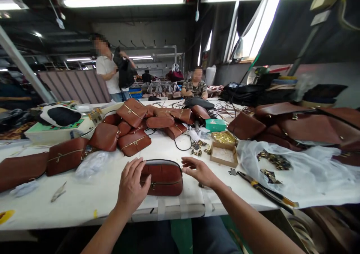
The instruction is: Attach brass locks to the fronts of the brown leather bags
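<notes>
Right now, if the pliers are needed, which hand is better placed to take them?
Probably the right hand: open and nearer to the pliers, lying to its right. The left hand is farther, at the left end of the brown bag.

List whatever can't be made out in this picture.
All in the head view:
- Left end of the brown bag: hidden by the left hand.
- Whether the right hand touches the bag: the gap at its fingertips is too small to tell.
- Far end of the leftmost bag: cut off by the picture's left edge.
- Shapes of the gold pieces: too small, heaped together.
</notes>
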A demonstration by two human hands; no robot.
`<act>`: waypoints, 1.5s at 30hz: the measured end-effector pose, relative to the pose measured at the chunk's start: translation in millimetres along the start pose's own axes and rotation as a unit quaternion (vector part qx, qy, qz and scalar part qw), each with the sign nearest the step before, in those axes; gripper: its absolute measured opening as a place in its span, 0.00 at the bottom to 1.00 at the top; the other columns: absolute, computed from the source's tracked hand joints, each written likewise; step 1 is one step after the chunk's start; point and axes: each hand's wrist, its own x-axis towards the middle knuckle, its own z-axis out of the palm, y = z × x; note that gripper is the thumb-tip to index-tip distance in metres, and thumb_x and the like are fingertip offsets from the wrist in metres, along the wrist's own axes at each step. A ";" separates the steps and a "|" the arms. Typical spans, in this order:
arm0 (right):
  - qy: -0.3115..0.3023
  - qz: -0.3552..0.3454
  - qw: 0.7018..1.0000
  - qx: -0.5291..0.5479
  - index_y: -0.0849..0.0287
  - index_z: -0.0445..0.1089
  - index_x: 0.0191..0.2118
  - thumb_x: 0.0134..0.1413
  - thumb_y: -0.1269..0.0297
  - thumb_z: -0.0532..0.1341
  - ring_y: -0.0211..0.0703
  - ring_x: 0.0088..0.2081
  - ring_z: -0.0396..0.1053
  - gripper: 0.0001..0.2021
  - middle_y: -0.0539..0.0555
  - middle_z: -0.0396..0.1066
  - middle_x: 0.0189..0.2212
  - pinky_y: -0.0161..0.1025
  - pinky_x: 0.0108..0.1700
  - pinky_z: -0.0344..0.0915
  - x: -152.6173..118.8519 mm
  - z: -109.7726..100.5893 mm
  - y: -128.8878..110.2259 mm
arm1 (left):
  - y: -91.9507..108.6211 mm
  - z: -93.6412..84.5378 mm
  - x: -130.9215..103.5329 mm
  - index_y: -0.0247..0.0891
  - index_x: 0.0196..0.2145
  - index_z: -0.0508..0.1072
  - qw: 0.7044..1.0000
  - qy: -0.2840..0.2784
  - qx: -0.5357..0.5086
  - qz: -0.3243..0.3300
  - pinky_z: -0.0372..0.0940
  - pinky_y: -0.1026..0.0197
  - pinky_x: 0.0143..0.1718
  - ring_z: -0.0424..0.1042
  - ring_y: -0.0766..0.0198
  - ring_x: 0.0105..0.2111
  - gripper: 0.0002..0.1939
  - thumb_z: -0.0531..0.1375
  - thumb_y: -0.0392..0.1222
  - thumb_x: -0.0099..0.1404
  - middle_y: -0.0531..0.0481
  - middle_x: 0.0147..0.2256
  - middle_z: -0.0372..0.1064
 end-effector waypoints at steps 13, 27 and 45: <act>0.002 0.126 0.936 -0.328 0.60 0.81 0.41 0.52 0.77 0.63 0.57 0.45 0.75 0.13 0.65 0.80 0.42 0.46 0.46 0.67 84.5 -63.5 93.0 | 95.6 -2.5 -56.5 0.41 0.57 0.71 0.987 -0.014 -0.161 0.002 0.74 0.49 0.52 0.74 0.50 0.52 0.26 0.62 0.28 0.63 0.39 0.51 0.74; 0.071 -0.029 0.994 -0.078 0.53 0.79 0.48 0.61 0.61 0.66 0.44 0.33 0.74 0.11 0.52 0.78 0.33 0.39 0.37 0.68 -73.0 11.4 -39.4 | 127.1 3.2 -36.4 0.40 0.56 0.74 0.720 -0.175 -0.543 -0.395 0.75 0.62 0.36 0.75 0.58 0.44 0.24 0.67 0.53 0.68 0.41 0.51 0.74; 0.092 -0.027 0.961 0.261 0.53 0.81 0.40 0.58 0.61 0.72 0.43 0.36 0.71 0.05 0.51 0.73 0.33 0.39 0.40 0.67 -115.3 71.4 -90.1 | 108.1 -48.0 -46.4 0.36 0.49 0.75 0.650 -0.138 -0.645 -0.378 0.78 0.62 0.36 0.80 0.61 0.37 0.19 0.72 0.44 0.64 0.46 0.40 0.80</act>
